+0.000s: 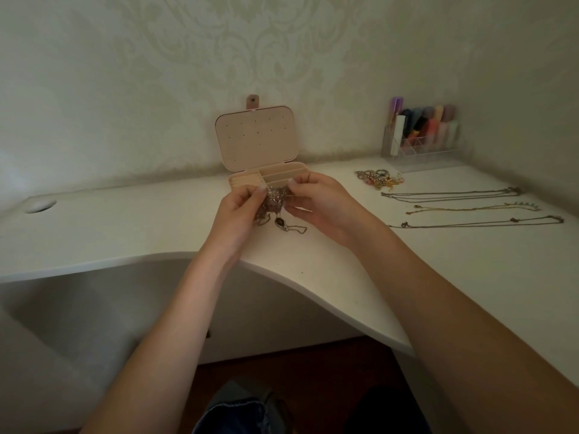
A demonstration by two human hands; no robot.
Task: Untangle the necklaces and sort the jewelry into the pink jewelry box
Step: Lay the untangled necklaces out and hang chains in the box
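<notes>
Both hands' fingers pinched the tangled clump point(273, 200), left hand point(241, 211) anchoring, right hand point(316, 203) teasing chains apart above the desk point(156, 227).

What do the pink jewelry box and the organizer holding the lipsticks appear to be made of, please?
The pink jewelry box looks like matte faux leather or plastic: soft, even sheen, with a snap tab. The organizer seems to be clear glossy acrylic, since the lipsticks show through its walls.

Dim, soft, slightly blurry wide-angle view, bowed edges, dark corners, deep shadow below.
</notes>
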